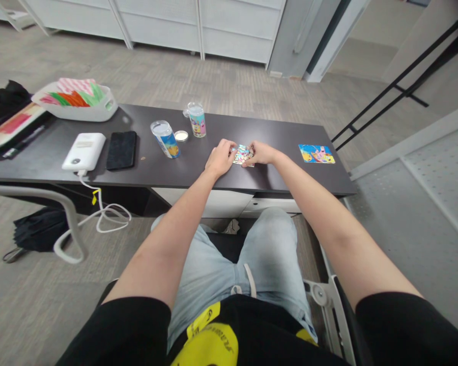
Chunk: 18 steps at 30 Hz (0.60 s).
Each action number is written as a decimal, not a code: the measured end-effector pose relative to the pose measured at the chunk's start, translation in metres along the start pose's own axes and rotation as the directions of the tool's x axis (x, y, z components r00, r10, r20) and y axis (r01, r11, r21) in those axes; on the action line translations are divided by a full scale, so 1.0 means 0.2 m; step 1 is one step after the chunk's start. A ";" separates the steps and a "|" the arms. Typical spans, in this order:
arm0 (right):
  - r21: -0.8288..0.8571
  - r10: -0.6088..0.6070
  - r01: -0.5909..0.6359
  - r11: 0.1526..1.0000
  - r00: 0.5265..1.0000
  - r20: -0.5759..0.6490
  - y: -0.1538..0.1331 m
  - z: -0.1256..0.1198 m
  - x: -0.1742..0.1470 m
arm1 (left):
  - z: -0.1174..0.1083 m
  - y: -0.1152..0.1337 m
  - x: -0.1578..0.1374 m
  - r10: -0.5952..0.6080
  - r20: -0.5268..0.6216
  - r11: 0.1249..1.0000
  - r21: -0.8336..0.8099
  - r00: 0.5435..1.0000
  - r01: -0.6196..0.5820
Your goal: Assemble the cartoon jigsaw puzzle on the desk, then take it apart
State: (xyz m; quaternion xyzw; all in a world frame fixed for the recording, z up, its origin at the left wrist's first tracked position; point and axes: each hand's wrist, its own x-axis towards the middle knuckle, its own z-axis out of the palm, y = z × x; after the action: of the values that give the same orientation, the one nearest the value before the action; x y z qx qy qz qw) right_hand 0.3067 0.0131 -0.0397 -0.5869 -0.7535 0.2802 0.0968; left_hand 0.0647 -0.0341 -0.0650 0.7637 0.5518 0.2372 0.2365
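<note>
A small patch of colourful printed jigsaw pieces (pixel 242 153) lies on the dark tabletop between my two hands. At its left edge is my left hand (pixel 221 156), palm down with the fingers curled against the pieces. From the other side my right hand (pixel 261 153) closes on the right edge, thumb near me and fingers beyond. The fingertips partly cover the pieces, so single shapes are hard to make out. Farther right lies a flat cartoon picture card (pixel 316 154), apart from both hands.
Left of my hands stand a blue printed clear canister (pixel 165 139) and another printed canister (pixel 197 121), with a round lid (pixel 181 136) between them. Beyond are a black phone (pixel 121 150), a white power bank (pixel 84 151) with a cable, and a white basket (pixel 80 113).
</note>
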 end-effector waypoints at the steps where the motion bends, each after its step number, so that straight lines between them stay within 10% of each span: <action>1: 0.007 -0.005 0.005 1.000 1.000 0.018 -0.01 -0.01 0.01 | 0.01 0.00 -0.01 0.005 -0.001 1.000 0.015 1.000 -0.005; 18: 0.238 -0.133 0.140 0.961 0.990 -0.045 -0.05 0.02 -0.04 | 0.05 0.01 -0.04 0.015 -0.053 0.996 0.086 0.998 -0.010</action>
State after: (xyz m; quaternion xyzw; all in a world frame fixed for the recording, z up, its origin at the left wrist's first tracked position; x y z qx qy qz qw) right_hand 0.2986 0.0024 -0.0356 -0.5217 -0.7511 0.3534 0.1970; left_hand 0.0700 -0.0436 -0.0733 0.7701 0.5627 0.2351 0.1873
